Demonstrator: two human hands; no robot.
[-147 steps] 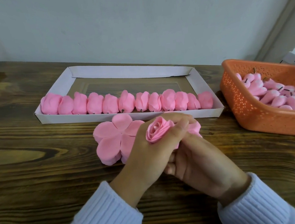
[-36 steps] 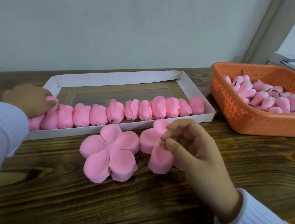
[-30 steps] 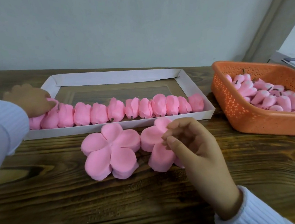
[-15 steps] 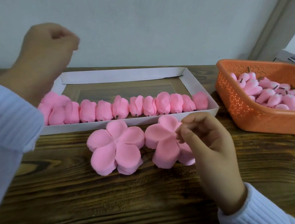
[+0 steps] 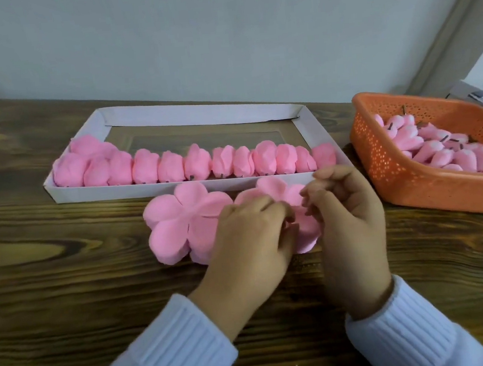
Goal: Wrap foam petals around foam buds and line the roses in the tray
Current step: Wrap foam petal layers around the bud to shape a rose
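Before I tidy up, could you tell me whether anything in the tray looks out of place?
One rose at the tray's left end sits behind the row instead of in line.

Soft, even daylight fills my head view; the wall [image 5: 221, 32] reads flat grey. Faint shadows lie beneath both hands on the counter [image 5: 68, 285]. The fingers [image 5: 268, 206] are slightly motion-blurred. Wide-angle distortion bends the edges; the picture looks mildly soft overall.
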